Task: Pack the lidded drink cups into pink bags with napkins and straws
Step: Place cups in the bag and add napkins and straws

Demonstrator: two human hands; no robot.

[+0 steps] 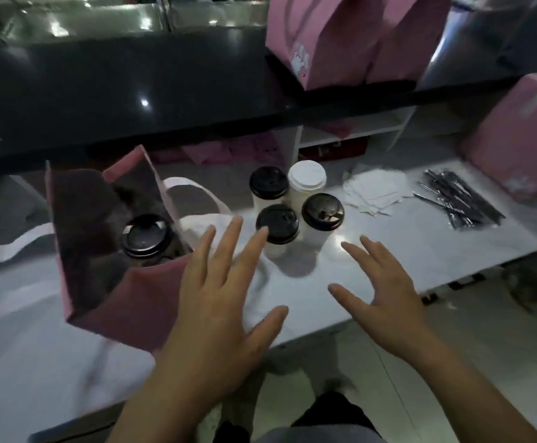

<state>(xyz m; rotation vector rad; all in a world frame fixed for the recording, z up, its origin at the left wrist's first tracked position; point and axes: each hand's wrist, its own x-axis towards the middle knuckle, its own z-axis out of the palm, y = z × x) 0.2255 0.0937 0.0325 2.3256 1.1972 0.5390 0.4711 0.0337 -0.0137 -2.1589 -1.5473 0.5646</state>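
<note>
Two hands hover over the white bench, both spread wide, fingers straight, holding nothing. Left hand is just beside the open pink bag; one fingertip reaches the rim of the nearest lid, contact unclear. Right hand is apart from the cups. The bag stands at left with one black-lidded cup inside. Beyond the hands, four lidded cups stand clustered upright, three lids black, one white. To their right lie napkins, then straws. Farther back, closed pink bags sit on a black upper bench.
</note>
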